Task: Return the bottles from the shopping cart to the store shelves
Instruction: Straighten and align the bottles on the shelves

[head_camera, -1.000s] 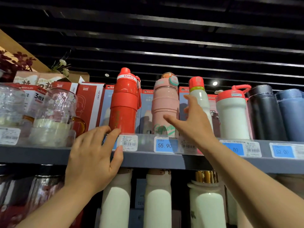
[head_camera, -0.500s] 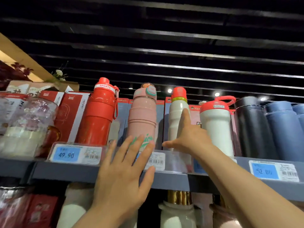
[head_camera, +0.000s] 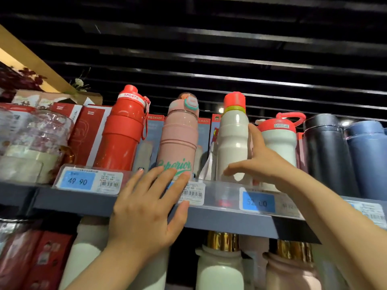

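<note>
Along the front edge of the upper shelf [head_camera: 146,203], a row of bottles stands upright behind a clear price rail: a red sports bottle [head_camera: 123,130] toward the left end, a pink bottle [head_camera: 179,141] beside it, a white bottle with a red cap [head_camera: 232,141] near the middle, then a shorter white bottle with a red handle lid [head_camera: 278,139], with a black flask [head_camera: 326,155] and a blue flask [head_camera: 368,158] toward the right end. Boxed stock stands behind them.

The right hand [head_camera: 261,164] is at the white bottle with the red cap, thumb across its lower front and index finger up its right side, fingers relaxed rather than wrapped round it. Judged from this, the hand is steadying or nudging the bottle into line, not carrying it. Whether the remaining fingers touch the neighbouring bottle cannot be told.

The left hand [head_camera: 146,208] lies flat and spread over the shelf's front edge, fingertips reaching the foot of the pink bottle and partly covering a price label [head_camera: 191,193]. It grasps nothing; the likely purpose is to brace the body for the overhead reach, or to guard the pink bottle against tipping.

The shopping cart is not in view. The white bottle appears already seated on the shelf, close to its neighbours; a careless withdrawal could knock it.
</note>
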`<state>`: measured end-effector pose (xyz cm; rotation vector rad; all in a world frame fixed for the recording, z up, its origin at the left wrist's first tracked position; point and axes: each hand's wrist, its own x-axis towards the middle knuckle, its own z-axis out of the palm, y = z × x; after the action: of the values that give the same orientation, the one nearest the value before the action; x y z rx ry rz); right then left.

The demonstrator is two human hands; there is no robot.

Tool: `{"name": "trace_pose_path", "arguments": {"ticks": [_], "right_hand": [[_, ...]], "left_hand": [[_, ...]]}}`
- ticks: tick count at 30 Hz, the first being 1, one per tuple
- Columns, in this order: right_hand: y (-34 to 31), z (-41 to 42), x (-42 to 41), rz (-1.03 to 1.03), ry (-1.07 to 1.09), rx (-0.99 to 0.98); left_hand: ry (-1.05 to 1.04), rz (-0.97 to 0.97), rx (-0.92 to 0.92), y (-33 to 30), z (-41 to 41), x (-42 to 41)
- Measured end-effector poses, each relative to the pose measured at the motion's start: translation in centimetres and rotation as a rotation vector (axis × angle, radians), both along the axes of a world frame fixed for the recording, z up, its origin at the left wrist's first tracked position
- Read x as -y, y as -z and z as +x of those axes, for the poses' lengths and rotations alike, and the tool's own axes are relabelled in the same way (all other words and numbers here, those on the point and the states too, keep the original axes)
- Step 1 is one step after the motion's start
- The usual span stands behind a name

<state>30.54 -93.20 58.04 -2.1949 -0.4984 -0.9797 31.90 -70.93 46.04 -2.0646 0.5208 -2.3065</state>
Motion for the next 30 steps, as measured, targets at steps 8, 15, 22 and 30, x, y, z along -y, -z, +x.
{"name": "trace_pose_path", "arguments": {"ticks": [8, 15, 22, 30], "right_hand": [[0.6, 0.3, -0.3, 0.09, -0.017, -0.023], [1.8, 0.0, -1.1, 0.01, 0.196, 0.103], [1.0, -0.3, -0.4, 0.118, -0.035, -0.034], [1.3, -0.3, -0.1, 0.127, 0.029, -0.052]], "left_hand": [[0.033, -0.004, 0.061, 0.1, 0.2, 0.0], [0.032, -0.008, 0.125, 0.2, 0.5, 0.0], [0.031, -0.014, 0.105, 0.2, 0.3, 0.1], [0.025, -0.031, 0.095, 0.2, 0.2, 0.2]]}}
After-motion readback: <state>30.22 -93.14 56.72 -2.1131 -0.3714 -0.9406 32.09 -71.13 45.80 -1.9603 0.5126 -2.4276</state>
